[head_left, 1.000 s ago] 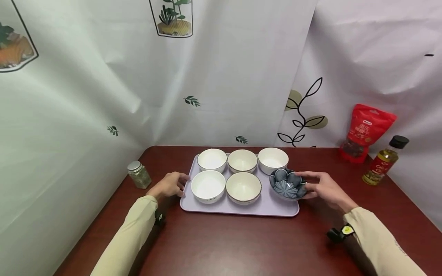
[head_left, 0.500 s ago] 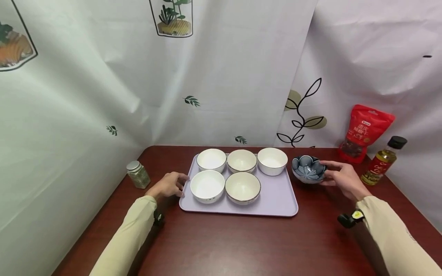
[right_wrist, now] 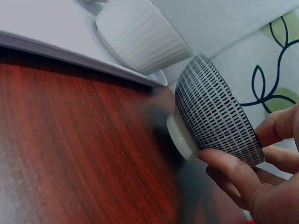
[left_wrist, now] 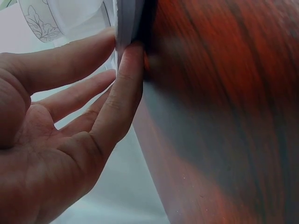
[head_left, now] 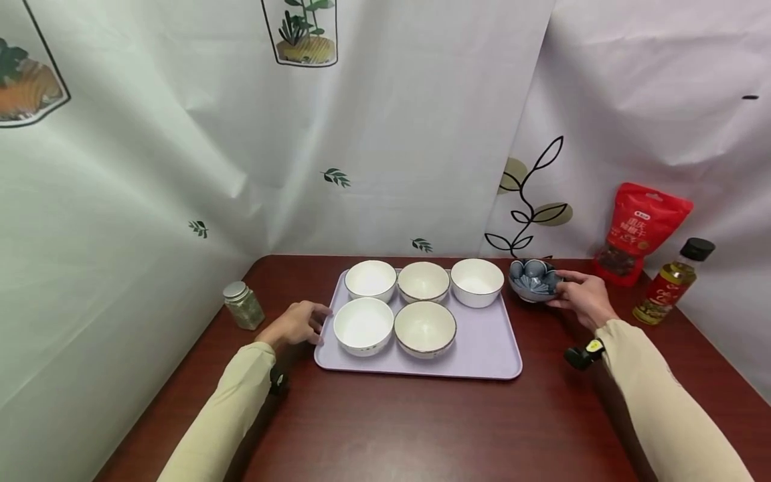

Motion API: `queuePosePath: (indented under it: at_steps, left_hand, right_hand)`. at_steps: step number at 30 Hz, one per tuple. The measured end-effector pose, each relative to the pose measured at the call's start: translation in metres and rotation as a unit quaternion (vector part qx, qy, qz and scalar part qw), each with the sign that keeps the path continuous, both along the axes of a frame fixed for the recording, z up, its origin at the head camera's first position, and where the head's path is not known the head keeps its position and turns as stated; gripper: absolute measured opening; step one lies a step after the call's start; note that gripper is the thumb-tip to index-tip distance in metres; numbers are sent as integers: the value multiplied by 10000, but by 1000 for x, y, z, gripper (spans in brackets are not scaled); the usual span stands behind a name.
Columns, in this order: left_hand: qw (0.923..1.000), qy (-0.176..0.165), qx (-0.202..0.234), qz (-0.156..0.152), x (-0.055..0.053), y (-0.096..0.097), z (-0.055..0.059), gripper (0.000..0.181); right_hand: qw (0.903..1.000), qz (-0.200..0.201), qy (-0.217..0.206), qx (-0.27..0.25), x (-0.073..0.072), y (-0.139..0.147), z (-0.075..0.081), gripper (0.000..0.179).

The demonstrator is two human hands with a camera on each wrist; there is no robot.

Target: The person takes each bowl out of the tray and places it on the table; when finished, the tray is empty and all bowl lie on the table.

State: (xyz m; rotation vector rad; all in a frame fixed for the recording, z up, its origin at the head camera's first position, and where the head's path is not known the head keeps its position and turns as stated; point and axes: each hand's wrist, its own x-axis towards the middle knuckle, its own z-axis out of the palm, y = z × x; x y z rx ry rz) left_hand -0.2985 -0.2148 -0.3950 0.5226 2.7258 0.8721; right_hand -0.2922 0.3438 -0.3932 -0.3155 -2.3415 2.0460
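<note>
The blue bowl point(head_left: 533, 281) looks glossy ceramic, the tray point(head_left: 484, 343) smooth matt plastic, the table point(head_left: 415, 428) polished wood.

From my station I see a long, pale cream left sleeve point(head_left: 231, 395), matching right sleeve point(head_left: 662, 395), black left-wrist device point(head_left: 278, 381) and black right-wrist device point(head_left: 579, 357), yellow-marked.

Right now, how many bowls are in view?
6: on the lilac tray, back-left white bowl, back-middle cream bowl, back-right white bowl, front-left white bowl, front-middle cream bowl; blue petal-patterned bowl in the right fingers, beside the tray.
</note>
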Motion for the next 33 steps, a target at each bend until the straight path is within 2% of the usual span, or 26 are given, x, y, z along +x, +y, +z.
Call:
queuePosePath:
  at_steps: [7,16,24,30,31,33]
  left_hand:
    - [9999,-97,-57,108,-2,1,0,62]
    - [9999,-96,-59,119,-4,0,3,62]
    - [9998,-155,-62,72,-4,0,2,62]
    - [9999,-120,-61,84,-3,0,1,62]
    - [9999,-123,-56,87,-3,0,0,62]
    - [9999,-125,-59,58,-3,-1,-1,62]
  right_hand:
    - [9991,-416,-38,-38,-14,-4,-5,64]
    - [9971,-660,169,-327,-27,-10,-2,63]
    - [9918,-510,320,-1127,-28,-14,-5,66]
    - [9831,7,383,-1790,-23,-14,-11,75]
    - [9831,73,351,-1795,-22,-14,-12,76]
    - [9893,116,293,-1423,-19,-14,-13,76]
